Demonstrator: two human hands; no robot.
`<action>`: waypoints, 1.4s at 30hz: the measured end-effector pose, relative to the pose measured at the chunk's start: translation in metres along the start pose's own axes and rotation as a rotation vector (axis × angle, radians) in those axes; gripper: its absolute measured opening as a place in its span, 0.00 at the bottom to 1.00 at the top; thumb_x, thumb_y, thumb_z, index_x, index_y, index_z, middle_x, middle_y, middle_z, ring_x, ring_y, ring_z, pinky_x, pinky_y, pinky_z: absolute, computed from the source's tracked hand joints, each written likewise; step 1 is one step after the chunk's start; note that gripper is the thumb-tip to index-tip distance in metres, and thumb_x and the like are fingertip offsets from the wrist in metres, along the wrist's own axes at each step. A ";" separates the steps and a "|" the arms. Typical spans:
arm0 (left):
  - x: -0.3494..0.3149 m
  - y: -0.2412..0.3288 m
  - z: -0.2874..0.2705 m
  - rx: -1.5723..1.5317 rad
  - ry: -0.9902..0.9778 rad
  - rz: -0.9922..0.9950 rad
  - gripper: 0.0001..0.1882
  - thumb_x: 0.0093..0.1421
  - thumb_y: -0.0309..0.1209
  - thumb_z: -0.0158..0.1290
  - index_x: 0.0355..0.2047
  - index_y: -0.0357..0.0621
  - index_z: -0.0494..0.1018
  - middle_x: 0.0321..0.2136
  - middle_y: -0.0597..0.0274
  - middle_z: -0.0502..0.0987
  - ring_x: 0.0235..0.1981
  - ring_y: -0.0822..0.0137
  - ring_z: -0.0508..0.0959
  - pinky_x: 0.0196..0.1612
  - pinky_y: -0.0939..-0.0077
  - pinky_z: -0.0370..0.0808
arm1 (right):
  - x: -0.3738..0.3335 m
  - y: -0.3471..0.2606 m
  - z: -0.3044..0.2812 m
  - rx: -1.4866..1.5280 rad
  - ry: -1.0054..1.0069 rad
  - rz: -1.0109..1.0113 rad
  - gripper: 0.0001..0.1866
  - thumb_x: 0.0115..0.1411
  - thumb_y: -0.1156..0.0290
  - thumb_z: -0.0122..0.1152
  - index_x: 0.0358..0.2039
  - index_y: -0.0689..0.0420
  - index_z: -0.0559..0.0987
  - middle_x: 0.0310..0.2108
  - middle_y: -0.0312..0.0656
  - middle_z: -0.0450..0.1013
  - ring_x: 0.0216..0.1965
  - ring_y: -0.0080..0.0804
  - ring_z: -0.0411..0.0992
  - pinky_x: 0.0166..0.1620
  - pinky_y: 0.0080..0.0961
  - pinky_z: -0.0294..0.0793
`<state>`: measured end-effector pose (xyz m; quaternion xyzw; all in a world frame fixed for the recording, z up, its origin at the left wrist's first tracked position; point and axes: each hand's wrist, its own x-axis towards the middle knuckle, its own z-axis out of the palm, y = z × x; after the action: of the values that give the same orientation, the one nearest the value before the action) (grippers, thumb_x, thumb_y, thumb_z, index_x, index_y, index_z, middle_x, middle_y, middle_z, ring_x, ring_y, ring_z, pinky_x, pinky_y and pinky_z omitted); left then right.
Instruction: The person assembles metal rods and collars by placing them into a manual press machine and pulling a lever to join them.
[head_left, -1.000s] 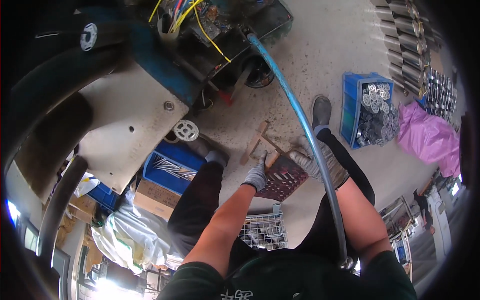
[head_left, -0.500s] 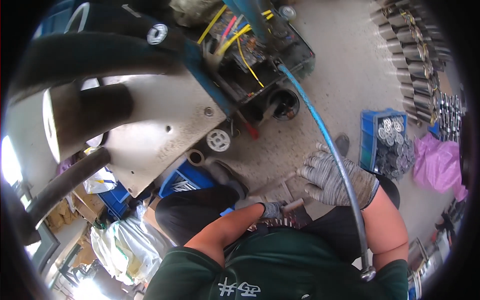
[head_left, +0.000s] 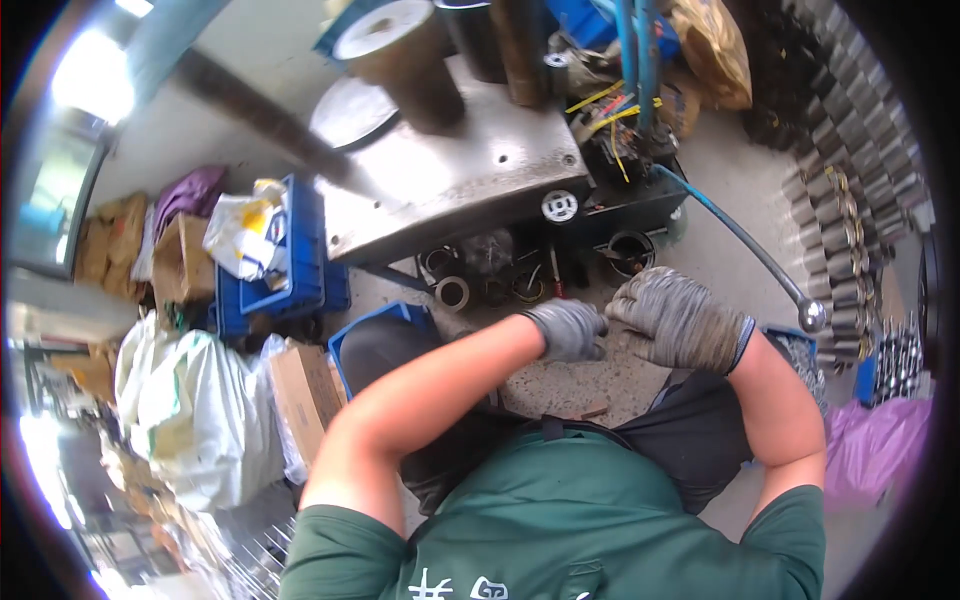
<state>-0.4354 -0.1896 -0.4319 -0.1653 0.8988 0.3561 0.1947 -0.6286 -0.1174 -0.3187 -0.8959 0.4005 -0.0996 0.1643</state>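
Both of my hands wear grey knit gloves and are close together in front of my body, above the floor. My left hand (head_left: 568, 332) is closed, its fingers curled toward the other hand. My right hand (head_left: 678, 320) is closed too, its fingers bent inward with the back of the glove showing. Whatever the fingers may hold is hidden. Beyond my hands, a round silver disc with holes (head_left: 560, 206) sits at the front edge of a metal press table (head_left: 450, 190). A long lever (head_left: 745, 235) with a ball end slants down beyond my right hand.
Under the table lie a metal ring (head_left: 452, 293) and a round black container (head_left: 630, 252). Blue crates (head_left: 300, 250) and a cardboard box (head_left: 305, 392) stand to the left. Stacked metal cylinders (head_left: 825, 215) and a pink bag (head_left: 870, 450) are on the right.
My left hand has risen from my lap, and the two hands have come together. The right hand's spread fingers have curled. The view has shifted, showing more of the table and the left side.
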 end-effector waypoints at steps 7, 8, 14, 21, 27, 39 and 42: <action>-0.312 -0.031 -0.011 -0.786 1.631 -0.132 0.14 0.65 0.30 0.58 0.49 0.38 0.78 0.42 0.58 0.81 0.45 0.67 0.78 0.52 0.72 0.75 | -0.026 0.012 -0.020 -0.014 -0.073 0.084 0.14 0.52 0.69 0.67 0.39 0.56 0.80 0.36 0.48 0.76 0.41 0.50 0.75 0.45 0.42 0.76; -0.345 -0.058 0.026 -0.869 1.855 -0.195 0.14 0.67 0.31 0.57 0.50 0.37 0.77 0.44 0.59 0.80 0.45 0.69 0.78 0.52 0.74 0.75 | -0.039 0.024 -0.017 -0.040 -0.102 0.130 0.14 0.52 0.70 0.67 0.40 0.56 0.80 0.36 0.49 0.76 0.40 0.51 0.75 0.44 0.43 0.77; -0.353 -0.156 0.380 -1.163 2.463 -1.440 0.31 0.65 0.39 0.59 0.62 0.35 0.64 0.61 0.50 0.71 0.56 0.55 0.74 0.64 0.61 0.67 | -0.059 0.084 0.035 0.309 -0.294 0.385 0.12 0.56 0.71 0.65 0.39 0.63 0.82 0.35 0.51 0.80 0.39 0.46 0.80 0.46 0.35 0.79; -0.233 -0.146 0.458 -2.251 1.603 -1.591 0.38 0.54 0.42 0.68 0.59 0.32 0.69 0.56 0.48 0.77 0.51 0.54 0.78 0.58 0.61 0.74 | -0.053 0.120 0.048 0.764 -0.138 0.675 0.15 0.61 0.74 0.61 0.46 0.69 0.78 0.38 0.45 0.80 0.39 0.31 0.78 0.46 0.28 0.79; -0.250 -0.119 0.447 -1.769 1.999 -1.568 0.20 0.48 0.27 0.66 0.40 0.33 0.73 0.36 0.46 0.80 0.34 0.54 0.82 0.38 0.59 0.80 | -0.042 0.117 0.051 0.794 -0.230 0.703 0.15 0.59 0.77 0.60 0.46 0.69 0.78 0.38 0.45 0.80 0.41 0.31 0.78 0.48 0.29 0.79; -0.337 0.004 0.645 -1.649 1.340 -2.388 0.25 0.52 0.34 0.62 0.50 0.34 0.76 0.43 0.42 0.80 0.43 0.49 0.80 0.49 0.56 0.76 | -0.017 0.097 0.041 0.453 -0.330 0.461 0.17 0.49 0.78 0.63 0.42 0.65 0.81 0.41 0.48 0.81 0.49 0.40 0.79 0.57 0.33 0.75; -0.360 -0.022 0.555 -0.892 1.839 -2.393 0.26 0.56 0.33 0.61 0.54 0.36 0.73 0.50 0.40 0.77 0.52 0.47 0.77 0.58 0.56 0.71 | -0.028 0.107 0.049 0.530 -0.307 0.535 0.17 0.52 0.80 0.63 0.44 0.66 0.80 0.42 0.48 0.82 0.47 0.38 0.80 0.54 0.32 0.77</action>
<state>0.0162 0.2431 -0.6487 0.9463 0.1153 -0.0092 0.3019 -0.7057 -0.1529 -0.4055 -0.6913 0.5508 -0.0180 0.4675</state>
